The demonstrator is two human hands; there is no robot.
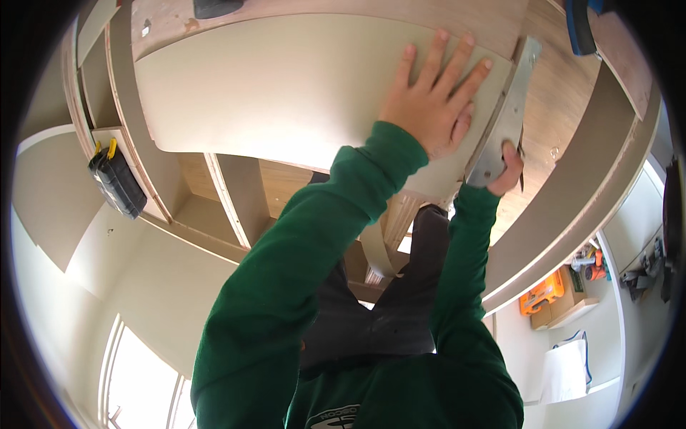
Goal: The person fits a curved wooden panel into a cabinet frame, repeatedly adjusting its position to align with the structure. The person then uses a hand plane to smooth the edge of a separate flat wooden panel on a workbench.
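Observation:
A pale beige panel [264, 79] with a curved near edge lies in front of me on wooden framing. My left hand [432, 104] rests flat on its right part, fingers spread. Beyond the panel's right edge, my right hand [509, 171] is closed round the near, wide end of a hand saw [511, 107], as its tapering metal blade looks. The blade lies along that edge, pointing away from me. My right thumb shows on top of the metal; the other fingers are mostly hidden, and I cannot make out the teeth.
Wooden partitions [230, 200] stand below the panel. A curved wooden frame [572, 193] bends round the right side. On the left, a dark case [118, 179] with yellow latches rests on a ledge. An orange case [542, 293] sits on a white shelf at lower right.

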